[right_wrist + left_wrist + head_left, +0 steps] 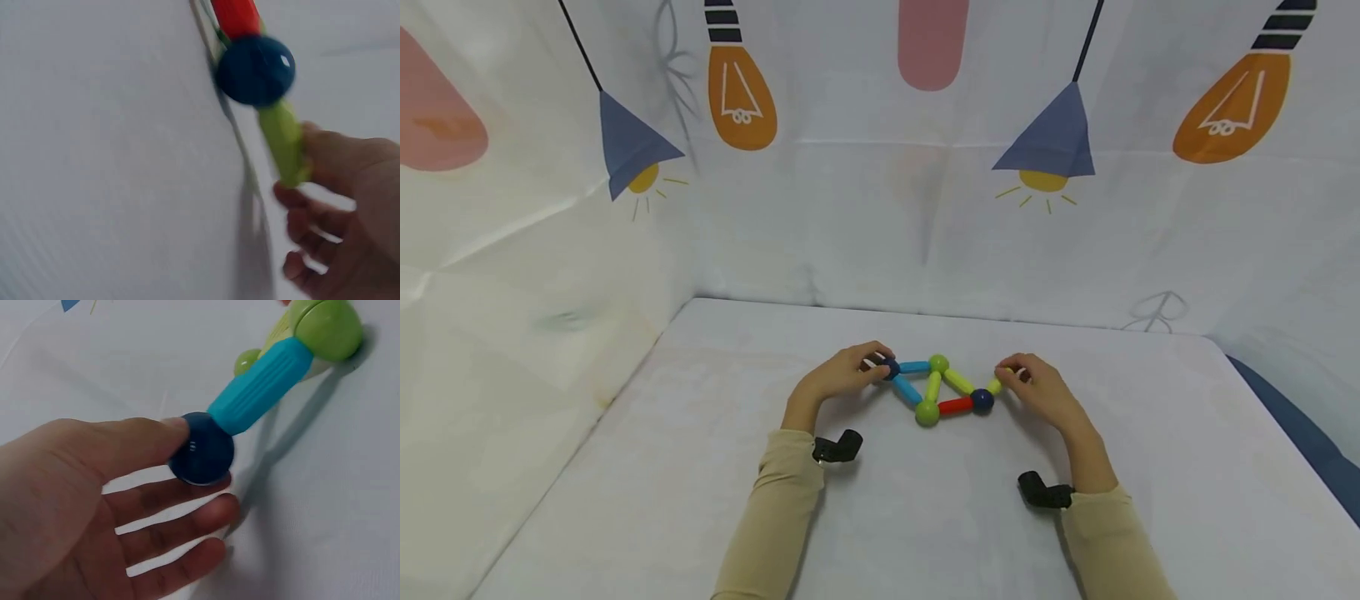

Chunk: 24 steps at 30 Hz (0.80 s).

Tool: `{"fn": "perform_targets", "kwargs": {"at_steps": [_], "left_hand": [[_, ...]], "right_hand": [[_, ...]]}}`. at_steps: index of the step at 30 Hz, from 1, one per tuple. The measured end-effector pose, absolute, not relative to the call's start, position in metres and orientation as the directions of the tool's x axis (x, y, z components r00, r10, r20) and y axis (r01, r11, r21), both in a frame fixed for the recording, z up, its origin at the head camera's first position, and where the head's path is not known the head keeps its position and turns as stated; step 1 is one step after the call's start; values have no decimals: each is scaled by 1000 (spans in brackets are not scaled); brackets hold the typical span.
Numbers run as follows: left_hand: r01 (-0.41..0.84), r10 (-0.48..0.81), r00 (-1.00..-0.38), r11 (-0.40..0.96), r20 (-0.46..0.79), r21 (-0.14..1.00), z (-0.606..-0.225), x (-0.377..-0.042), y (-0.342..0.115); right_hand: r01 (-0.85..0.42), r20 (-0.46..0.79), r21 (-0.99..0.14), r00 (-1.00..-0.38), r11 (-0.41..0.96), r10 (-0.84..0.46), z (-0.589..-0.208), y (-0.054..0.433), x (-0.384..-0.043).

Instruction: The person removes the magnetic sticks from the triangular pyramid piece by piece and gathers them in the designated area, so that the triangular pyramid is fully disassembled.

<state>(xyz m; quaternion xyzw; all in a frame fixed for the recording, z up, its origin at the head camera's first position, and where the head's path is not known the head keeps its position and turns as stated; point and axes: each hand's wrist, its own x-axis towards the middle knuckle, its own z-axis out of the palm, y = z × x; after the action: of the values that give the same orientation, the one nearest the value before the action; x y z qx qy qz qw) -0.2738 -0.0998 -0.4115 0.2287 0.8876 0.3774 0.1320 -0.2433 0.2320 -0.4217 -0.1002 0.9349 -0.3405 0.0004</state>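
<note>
A flat figure of coloured rods and balls sits between both hands in the head view. My left hand (847, 371) pinches the dark blue ball (203, 450) at its left corner between thumb and fingers. From that ball a light blue rod (261, 384) runs to a green ball (927, 413), and another light blue rod (915, 367) to a second green ball (938, 363). A red rod (956, 406) and a yellow-green rod (958, 382) meet at the right dark blue ball (982, 401). My right hand (1037, 390) pinches a yellow-green rod (284, 144) joined to that ball.
The white table (940, 517) stretches around the figure. Behind it hangs a white cloth (865, 225) printed with lamps and bulbs. Black wrist cameras (838, 447) sit on both forearms. Something dark blue (1292, 408) shows past the table's right edge.
</note>
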Motion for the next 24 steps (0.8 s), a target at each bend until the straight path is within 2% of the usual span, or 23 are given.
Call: {"fn": "perform_targets", "kwargs": {"at_steps": [4, 7, 12, 17, 21, 24], "left_hand": [[320, 558, -823, 605, -102, 729, -414, -274, -103], [322, 571, -814, 598, -108, 734, -416, -273, -99], [304, 558, -820, 615, -129, 727, -416, -269, -91], [317, 585, -796, 619, -153, 719, -416, -265, -83], [356, 616, -776, 607, -137, 711, -417, -264, -75], [372, 627, -770, 596, -122, 712, -417, -264, -70]], "right_hand": [[-137, -88, -603, -968, 786, -236, -416, 245, -241], [-121, -137, -601, -958, 790, -251, -411, 247, -239], [-224, -21, -616, -954, 755, -300, -406, 235, -237], [-380, 130, -637, -910, 671, -393, -409, 200, -236], [-471, 139, -587, -860, 659, -491, -416, 176, -235], [-493, 124, -531, -849, 689, -513, -423, 166, -234]]}}
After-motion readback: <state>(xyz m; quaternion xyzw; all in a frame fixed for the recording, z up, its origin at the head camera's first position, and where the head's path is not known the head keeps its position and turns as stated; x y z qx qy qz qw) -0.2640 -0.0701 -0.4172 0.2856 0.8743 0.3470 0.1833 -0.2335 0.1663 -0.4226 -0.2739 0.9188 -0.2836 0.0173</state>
